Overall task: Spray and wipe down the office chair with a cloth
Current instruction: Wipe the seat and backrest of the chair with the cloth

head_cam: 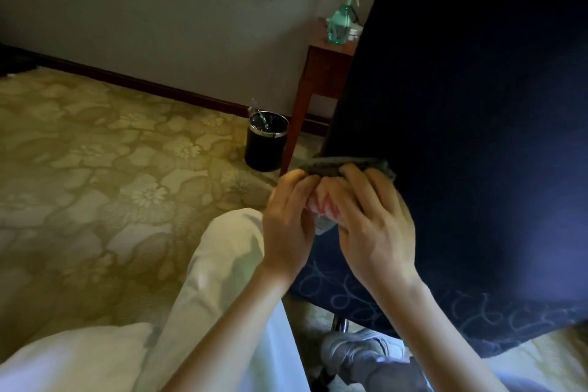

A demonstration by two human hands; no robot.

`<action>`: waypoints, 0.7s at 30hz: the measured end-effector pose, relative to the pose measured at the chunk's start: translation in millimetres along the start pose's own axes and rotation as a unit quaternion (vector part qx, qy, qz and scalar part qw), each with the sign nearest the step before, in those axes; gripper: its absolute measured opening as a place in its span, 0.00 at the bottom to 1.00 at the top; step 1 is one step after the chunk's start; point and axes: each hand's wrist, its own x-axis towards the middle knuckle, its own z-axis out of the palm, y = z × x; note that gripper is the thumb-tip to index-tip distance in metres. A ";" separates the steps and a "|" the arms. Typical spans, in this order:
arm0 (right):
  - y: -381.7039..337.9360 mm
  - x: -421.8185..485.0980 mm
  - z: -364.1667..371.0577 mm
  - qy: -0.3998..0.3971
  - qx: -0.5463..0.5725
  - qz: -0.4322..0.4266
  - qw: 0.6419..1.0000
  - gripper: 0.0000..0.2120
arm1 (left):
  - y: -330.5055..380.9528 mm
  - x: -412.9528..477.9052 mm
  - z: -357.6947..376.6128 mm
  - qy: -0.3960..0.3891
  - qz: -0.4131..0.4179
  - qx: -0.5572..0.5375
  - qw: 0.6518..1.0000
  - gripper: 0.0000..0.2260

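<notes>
Head view, single frame. Both hands work at the lower left edge of the office chair (461, 105) backrest, where the back meets the seat. Left hand (288, 219) and right hand (372, 223) are curled together around a bunched cloth (321, 204); fingers closed on it, not spread. Cloth shows white with pink-red marking between the palms; a grey band (346, 165) runs along the fingertips against the chair edge. Cannot tell whether that band is cloth or chair trim.

Judgement: two-handed grip lets the cloth be pressed into the seam, or refolded to a clean face; wiping stage, spraying not in hand.

Spray bottle (340, 22) stands well apart on the wooden surface (321, 73), at its near left corner, partly hidden behind the backrest. Parked upright, within reach for re-wetting.

Materials: backrest dark, matte, smoothly curved; seat (397, 302) blue woven fabric with pale looping pattern. Bottle translucent green plastic, pale trigger. Carpet (95, 169) yellow-beige, floral relief. Black cylindrical bin (265, 146), metal rim, on the carpet beside the surface's leg.
</notes>
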 end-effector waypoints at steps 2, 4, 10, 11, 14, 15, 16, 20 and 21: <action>-2.8 -23.8 18.8 -0.042 0.009 -0.004 0.999 0.15 | -10.7 -27.8 9.8 0.006 -0.066 -0.008 0.998 0.12; -2.2 -50.1 37.9 -0.076 0.018 -0.012 0.997 0.17 | -19.0 -56.6 16.6 -0.010 -0.157 -0.001 0.987 0.15; 5.1 -112.2 79.3 -0.171 0.026 -0.029 0.984 0.19 | -17.6 -92.2 24.4 -0.010 -0.425 -0.109 0.899 0.09; 3.8 -118.9 83.7 -0.191 0.023 -0.027 0.981 0.20 | -24.4 -104.5 26.0 -0.018 -0.443 -0.130 0.887 0.14; -0.3 -141.7 94.3 -0.288 0.009 -0.023 0.957 0.26 | -33.0 -123.3 31.1 -0.002 -0.493 -0.135 0.860 0.19; -1.0 -147.6 96.1 -0.317 0.007 -0.023 0.948 0.29 | -32.9 -126.5 32.5 -0.005 -0.489 -0.121 0.864 0.15; -1.2 -151.4 97.8 -0.339 0.008 -0.020 0.941 0.31 | -32.2 -125.6 32.9 -0.004 -0.496 -0.111 0.861 0.13; -5.7 -141.7 95.9 -0.364 0.037 0.007 0.930 0.29 | -33.2 -130.8 33.3 0.003 -0.490 -0.145 0.859 0.11; -8.5 -133.1 92.7 -0.348 0.053 0.006 0.936 0.23 | -36.1 -129.4 34.7 0.000 -0.490 -0.123 0.863 0.10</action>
